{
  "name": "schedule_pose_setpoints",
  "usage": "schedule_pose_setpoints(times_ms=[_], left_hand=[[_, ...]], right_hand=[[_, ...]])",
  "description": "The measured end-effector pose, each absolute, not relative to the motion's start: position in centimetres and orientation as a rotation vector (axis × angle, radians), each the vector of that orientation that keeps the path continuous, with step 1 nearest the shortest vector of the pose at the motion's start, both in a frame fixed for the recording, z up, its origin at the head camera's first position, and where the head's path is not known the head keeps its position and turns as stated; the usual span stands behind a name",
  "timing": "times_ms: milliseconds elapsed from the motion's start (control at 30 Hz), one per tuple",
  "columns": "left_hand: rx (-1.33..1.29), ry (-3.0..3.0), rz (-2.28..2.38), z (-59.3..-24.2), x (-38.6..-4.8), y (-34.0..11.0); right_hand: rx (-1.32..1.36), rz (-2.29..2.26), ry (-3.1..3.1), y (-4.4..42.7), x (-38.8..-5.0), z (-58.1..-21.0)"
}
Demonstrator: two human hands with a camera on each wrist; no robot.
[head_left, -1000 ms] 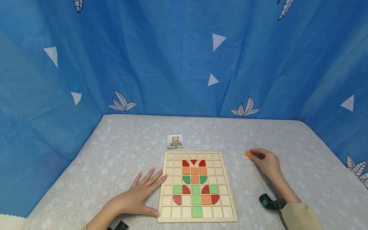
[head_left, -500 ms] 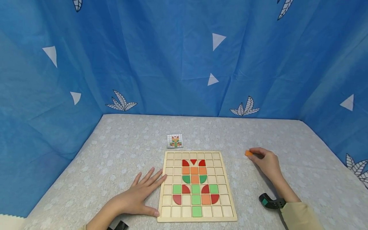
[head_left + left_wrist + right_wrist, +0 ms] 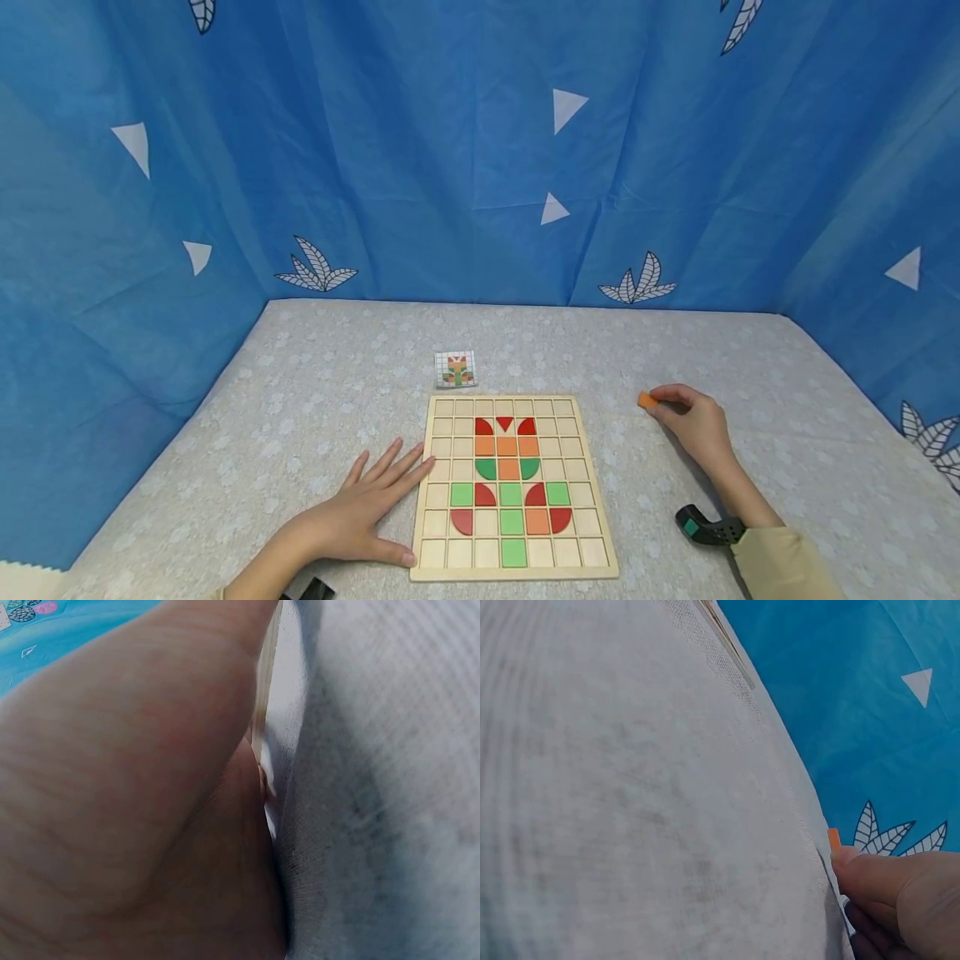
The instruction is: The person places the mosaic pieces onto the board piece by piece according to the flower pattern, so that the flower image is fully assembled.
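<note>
Between thumb and fingers my right hand (image 3: 697,425) pinches a small orange tile (image 3: 647,400), out to the right of the board. In the right wrist view a corner of the orange tile (image 3: 834,838) pokes out past the thumb. My left hand (image 3: 360,512) lies spread on the table, its fingertips and thumb touching the left edge of the wooden grid board (image 3: 517,573). Red quarter-circles, a red triangle (image 3: 505,424), green quarter-circles, and orange and light green squares fill part of the grid. The left wrist view is mostly filled by the hand (image 3: 127,765) itself.
Behind the board lies a small pattern card (image 3: 455,369) with a coloured figure on a grid. A pale flowered cloth (image 3: 337,358) covers the table. Blue curtains (image 3: 420,150) hang at the back and both sides.
</note>
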State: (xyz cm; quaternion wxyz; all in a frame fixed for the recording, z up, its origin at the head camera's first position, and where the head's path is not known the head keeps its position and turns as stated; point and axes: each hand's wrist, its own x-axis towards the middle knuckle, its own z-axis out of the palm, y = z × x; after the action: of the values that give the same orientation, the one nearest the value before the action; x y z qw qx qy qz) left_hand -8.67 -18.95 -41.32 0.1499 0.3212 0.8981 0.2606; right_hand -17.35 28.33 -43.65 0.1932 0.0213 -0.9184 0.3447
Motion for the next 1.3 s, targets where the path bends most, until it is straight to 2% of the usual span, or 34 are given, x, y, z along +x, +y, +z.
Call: schedule_pose_setpoints(times_ms=[233,467,667,967,1300], left_hand=[[0.915,2.571,0.749,-41.4,-8.7,-18.9],[0.924,2.575,0.755,-41.4,-8.6,-18.9],[0.929,2.588,0.748,-41.5,-8.6,-18.9],[0.929,2.583,0.761,-41.4,-8.8,-19.0],[0.926,2.573,0.764,-41.4,-8.7,-19.0]], right_hand=[[-0.027,1.106,-2.571,27.1,-16.8,-42.0],[0.015,1.296,-2.507,24.2,-15.7,-39.2],[0.215,1.366,-2.388,23.4,-16.4,-42.0],[0.382,1.516,-2.382,16.7,-11.7,-37.6],[0.445,1.653,-2.514,12.8,-9.7,-38.7]])
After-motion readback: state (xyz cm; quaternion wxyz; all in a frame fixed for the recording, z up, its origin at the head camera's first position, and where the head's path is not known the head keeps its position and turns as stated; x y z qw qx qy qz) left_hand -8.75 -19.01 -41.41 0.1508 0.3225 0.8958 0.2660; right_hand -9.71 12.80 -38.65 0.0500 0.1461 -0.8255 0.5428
